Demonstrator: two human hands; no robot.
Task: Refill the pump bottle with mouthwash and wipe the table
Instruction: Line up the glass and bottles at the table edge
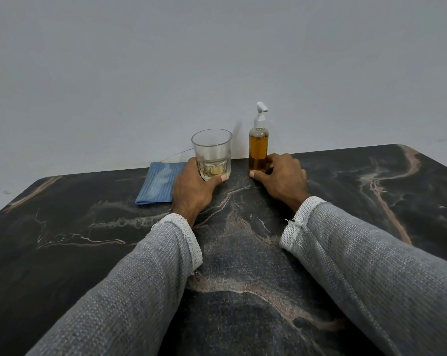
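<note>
A clear glass tumbler (212,147) stands on the dark marble table (243,253) near its far edge, with a thin layer of pale liquid at the bottom. My left hand (191,188) grips its base, thumb across the front. To its right a pump bottle (258,147) with a white pump head stands upright, nearly full of amber liquid. My right hand (281,178) holds the bottle's base, thumb in front and fingers curled at its right side. A folded blue cloth (158,183) lies flat just left of my left hand.
A plain grey wall rises directly behind the table's far edge. The table's rounded corners show at far left and far right. Both grey knit sleeves stretch across the tabletop from the near edge.
</note>
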